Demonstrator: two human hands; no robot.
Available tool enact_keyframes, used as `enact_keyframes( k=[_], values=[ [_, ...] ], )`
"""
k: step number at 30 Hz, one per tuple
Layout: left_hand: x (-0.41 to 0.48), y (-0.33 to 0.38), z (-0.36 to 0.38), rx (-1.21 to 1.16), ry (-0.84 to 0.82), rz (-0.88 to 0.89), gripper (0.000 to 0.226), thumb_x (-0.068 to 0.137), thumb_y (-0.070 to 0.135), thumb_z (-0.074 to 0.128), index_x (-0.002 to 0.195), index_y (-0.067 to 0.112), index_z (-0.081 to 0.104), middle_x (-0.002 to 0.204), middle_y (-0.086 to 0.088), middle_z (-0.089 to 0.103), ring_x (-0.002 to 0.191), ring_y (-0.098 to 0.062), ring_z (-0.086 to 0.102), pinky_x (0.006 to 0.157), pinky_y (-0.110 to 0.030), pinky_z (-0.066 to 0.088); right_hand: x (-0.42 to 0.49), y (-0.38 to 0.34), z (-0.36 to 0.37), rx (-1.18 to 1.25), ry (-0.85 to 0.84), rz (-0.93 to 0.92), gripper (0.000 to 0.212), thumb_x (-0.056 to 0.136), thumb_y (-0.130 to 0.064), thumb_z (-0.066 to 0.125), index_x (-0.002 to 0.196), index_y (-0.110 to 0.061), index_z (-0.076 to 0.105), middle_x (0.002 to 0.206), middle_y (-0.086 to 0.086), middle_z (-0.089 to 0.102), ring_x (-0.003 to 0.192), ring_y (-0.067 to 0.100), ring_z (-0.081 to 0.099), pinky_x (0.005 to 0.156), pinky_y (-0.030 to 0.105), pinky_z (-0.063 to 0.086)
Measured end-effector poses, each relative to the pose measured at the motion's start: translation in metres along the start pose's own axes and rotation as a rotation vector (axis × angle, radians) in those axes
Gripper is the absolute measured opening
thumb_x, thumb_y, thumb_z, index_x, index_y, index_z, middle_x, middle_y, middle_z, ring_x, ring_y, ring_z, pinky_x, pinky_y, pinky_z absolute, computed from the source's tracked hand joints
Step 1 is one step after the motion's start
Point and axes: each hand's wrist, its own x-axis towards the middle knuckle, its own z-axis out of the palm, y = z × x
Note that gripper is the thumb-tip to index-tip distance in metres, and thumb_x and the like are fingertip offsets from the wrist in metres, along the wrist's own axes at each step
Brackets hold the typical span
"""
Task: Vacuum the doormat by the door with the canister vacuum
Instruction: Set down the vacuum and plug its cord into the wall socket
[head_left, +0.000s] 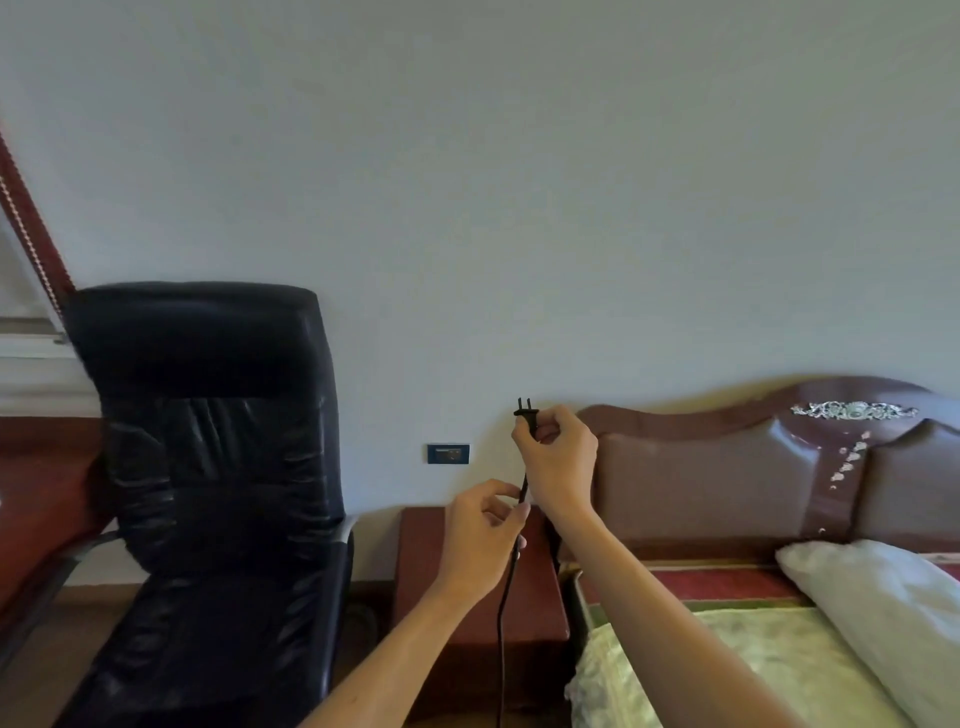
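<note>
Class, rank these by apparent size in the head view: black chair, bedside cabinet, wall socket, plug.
Largest: black chair; bedside cabinet; then wall socket and plug, which look about alike, the plug being nearer the camera.

Black two-prong plug (525, 414), not plugged in, prongs pointing up. Its thin black cord (501, 649) just hangs straight down.

The nightstand (423, 561) stands against the wall (519, 208), between the chair (208, 467) on its left and the bed (753, 665) on its right. The socket (449, 453) is on the wall above the nightstand's back edge; the plug (525, 413) is right of it. The pillow (872, 597) lies on the bed before the headboard (727, 483).
</note>
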Motion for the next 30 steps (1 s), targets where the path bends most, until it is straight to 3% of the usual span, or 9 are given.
enact_keyframes(
  k=[5, 14, 30],
  values=[
    [0.049, -0.024, 0.002, -0.003, -0.032, -0.002, 0.009, 0.089, 0.014, 0.072, 0.098, 0.012, 0.071, 0.067, -0.008, 0.069, 0.056, -0.03, 0.069, 0.055, -0.053, 0.059, 0.037, 0.026, 0.032, -0.056, 0.026, 0.03, 0.016, 0.083, -0.023, 0.072, 0.075, -0.012, 0.065, 0.066, -0.003, 0.065, 0.064, 0.016, 0.061, 0.064, 0.038, 0.053],
    [0.141, -0.071, -0.021, 0.003, -0.086, -0.045, 0.006, 0.089, 0.014, 0.072, 0.095, 0.014, 0.071, 0.066, -0.009, 0.069, 0.057, -0.028, 0.07, 0.055, -0.051, 0.06, 0.089, 0.059, 0.107, -0.108, 0.034, 0.079, 0.015, 0.083, -0.02, 0.073, 0.077, -0.01, 0.064, 0.066, -0.005, 0.062, 0.062, 0.011, 0.057, 0.061, 0.031, 0.05],
    [0.204, -0.18, -0.041, 0.022, -0.077, -0.228, 0.006, 0.089, 0.013, 0.072, 0.092, 0.018, 0.07, 0.066, -0.003, 0.07, 0.057, -0.025, 0.07, 0.055, -0.052, 0.059, 0.11, 0.158, 0.218, -0.173, -0.055, 0.222, 0.022, 0.082, -0.023, 0.073, 0.07, -0.013, 0.058, 0.062, -0.004, 0.059, 0.06, 0.015, 0.053, 0.059, 0.034, 0.045]
  ],
)
